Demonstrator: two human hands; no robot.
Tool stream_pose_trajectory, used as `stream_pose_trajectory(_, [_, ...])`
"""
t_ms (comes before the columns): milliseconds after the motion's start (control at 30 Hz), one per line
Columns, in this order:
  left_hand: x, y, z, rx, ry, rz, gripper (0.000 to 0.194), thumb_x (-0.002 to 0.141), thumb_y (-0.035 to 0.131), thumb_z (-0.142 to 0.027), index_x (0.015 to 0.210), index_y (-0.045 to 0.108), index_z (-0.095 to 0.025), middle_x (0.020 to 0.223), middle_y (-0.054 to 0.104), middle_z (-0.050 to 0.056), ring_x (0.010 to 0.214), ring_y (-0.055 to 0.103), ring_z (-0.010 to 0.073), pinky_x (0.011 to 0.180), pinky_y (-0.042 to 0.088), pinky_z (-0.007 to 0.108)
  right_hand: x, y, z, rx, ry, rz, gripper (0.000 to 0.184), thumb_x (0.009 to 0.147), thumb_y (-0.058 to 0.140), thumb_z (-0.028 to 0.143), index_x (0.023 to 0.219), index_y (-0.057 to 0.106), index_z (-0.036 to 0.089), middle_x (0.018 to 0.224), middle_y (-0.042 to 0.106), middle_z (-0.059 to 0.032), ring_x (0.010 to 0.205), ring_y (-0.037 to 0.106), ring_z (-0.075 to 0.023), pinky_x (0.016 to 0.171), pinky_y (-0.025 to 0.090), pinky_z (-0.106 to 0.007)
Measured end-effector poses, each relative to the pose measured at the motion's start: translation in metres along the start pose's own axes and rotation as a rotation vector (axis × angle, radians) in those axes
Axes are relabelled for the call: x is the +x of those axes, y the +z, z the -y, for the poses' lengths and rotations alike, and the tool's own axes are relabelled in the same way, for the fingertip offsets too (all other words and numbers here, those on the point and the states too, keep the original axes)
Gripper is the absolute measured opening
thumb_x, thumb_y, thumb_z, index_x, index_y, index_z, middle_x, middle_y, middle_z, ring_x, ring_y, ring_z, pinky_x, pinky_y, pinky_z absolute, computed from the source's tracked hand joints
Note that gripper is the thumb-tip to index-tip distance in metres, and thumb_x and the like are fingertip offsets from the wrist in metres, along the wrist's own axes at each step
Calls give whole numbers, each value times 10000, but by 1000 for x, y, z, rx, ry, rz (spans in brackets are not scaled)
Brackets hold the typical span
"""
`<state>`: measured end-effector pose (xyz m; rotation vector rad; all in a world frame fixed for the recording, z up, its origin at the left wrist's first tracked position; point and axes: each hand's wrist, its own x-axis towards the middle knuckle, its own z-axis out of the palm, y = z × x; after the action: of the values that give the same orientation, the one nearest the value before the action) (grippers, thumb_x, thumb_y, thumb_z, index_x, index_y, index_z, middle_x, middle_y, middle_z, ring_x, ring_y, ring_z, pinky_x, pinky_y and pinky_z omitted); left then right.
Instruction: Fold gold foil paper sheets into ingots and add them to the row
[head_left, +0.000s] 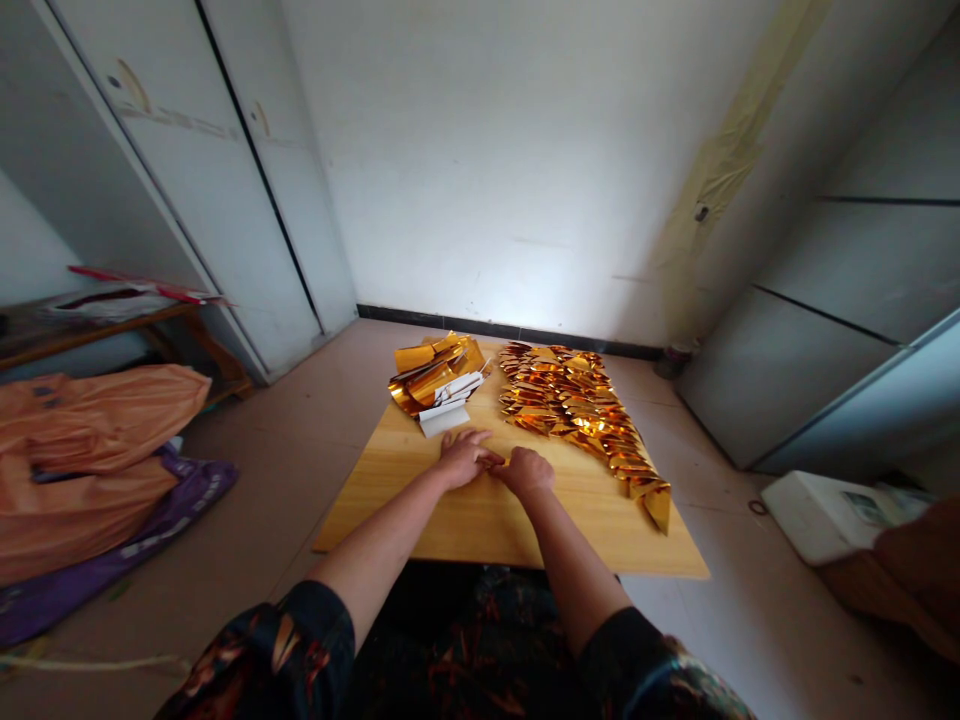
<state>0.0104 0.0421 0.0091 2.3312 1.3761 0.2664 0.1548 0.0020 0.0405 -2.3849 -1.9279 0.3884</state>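
Both of my hands meet at the middle of a low wooden board (420, 520). My left hand (463, 455) and my right hand (529, 470) are closed together, pressing a small piece of gold foil paper (501, 464) that barely shows between the fingers. A loose stack of flat gold foil sheets (435, 375) with white backing lies at the board's far left. A long row of several folded gold paper pieces (581, 410) runs down the board's right side.
The board rests on a tiled floor in front of a white wall. Orange bags (90, 450) and a purple bag (172, 500) lie at the left beside a wooden rack (150, 325). A white box (825, 515) sits at the right near cabinet doors.
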Motion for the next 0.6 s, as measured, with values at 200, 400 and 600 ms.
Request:
stream_pose_trajectory(200, [0,2,1,8,-3,2,314,823,550,-200,1015,688,-406,1433,422,-69,1345,287,283,1098,116,572,7,-4,-11,99,1,124,409,706,682,399,1032,653,154,1065,671,-136,978,633,-247,749,468,-279])
stream_pose_trajectory(400, [-8,11,0,-3,24,-200,260,796,573,-164,888,732,-348,1305,560,-23,1278,385,266,1076,197,520,8,-9,-25,132,-70,164,182,745,593,184,904,679,197,925,710,-57,850,662,-164,692,449,-206])
stream_pose_trajectory(600, [-12,19,3,1,157,-401,212,730,609,-93,732,727,-269,1107,645,13,1147,483,230,997,321,407,13,-15,-17,103,-91,206,226,767,580,287,933,675,167,844,713,-89,787,671,-188,669,460,-240])
